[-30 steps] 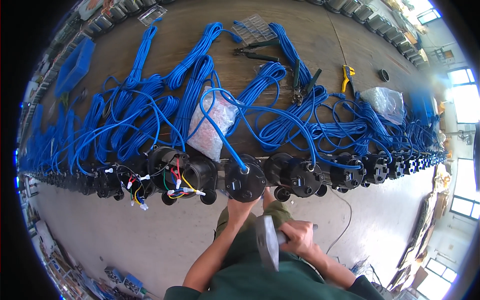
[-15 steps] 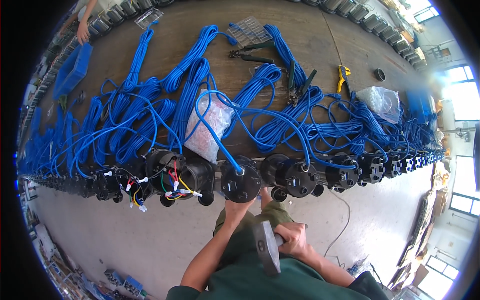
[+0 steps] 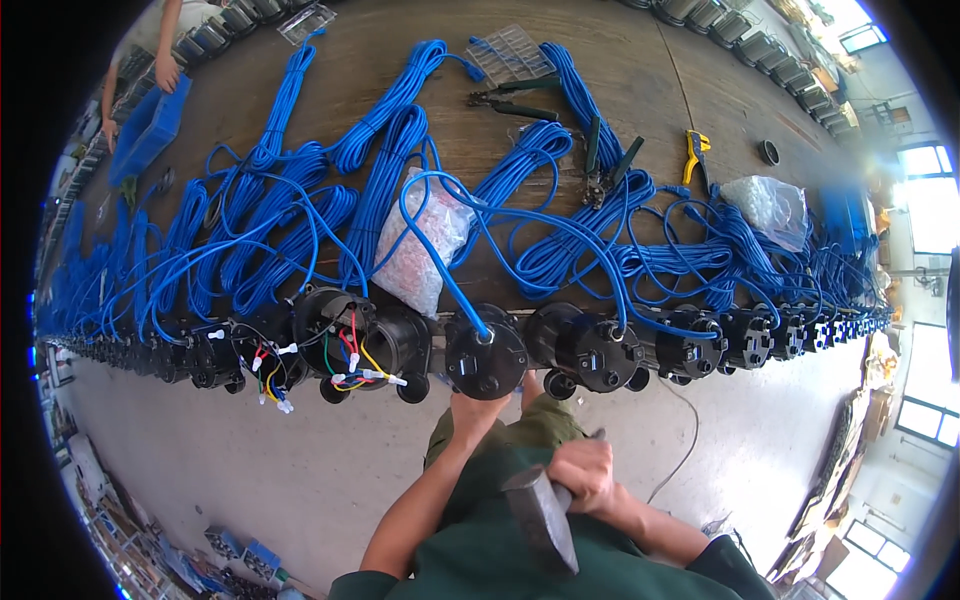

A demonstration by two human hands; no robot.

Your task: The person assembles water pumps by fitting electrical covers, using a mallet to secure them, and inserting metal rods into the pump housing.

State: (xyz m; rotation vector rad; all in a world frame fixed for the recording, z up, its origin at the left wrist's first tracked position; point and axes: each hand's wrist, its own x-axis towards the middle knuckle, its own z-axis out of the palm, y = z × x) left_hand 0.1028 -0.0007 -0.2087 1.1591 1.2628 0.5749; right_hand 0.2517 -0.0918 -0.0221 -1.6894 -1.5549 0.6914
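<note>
A hammer (image 3: 541,520) with a grey metal head is in my right hand (image 3: 583,474), fingers closed round its handle in front of my torso. My left hand (image 3: 478,414) reaches up to the underside of a black round housing (image 3: 487,362) at the table's near edge; its fingers are hidden behind that part. From the top of the housing a blue cable (image 3: 446,270) arches back over the table. To its left stands an open black housing (image 3: 335,330) with coloured wires (image 3: 366,370) and white connectors hanging out. Another capped black housing (image 3: 597,352) is to the right.
Bundles of blue cable (image 3: 385,195) cover the table (image 3: 620,60). A bag of small pale parts (image 3: 425,245), green-handled pliers (image 3: 520,95), a yellow-handled tool (image 3: 692,155) and a second bag (image 3: 765,210) lie there. Another person's hand (image 3: 167,72) is near a blue crate (image 3: 150,130).
The hammer head has swung lower and closer to my body, turning slightly. My left hand stays under the housing. A second hand of the other person has come into view beside the blue crate.
</note>
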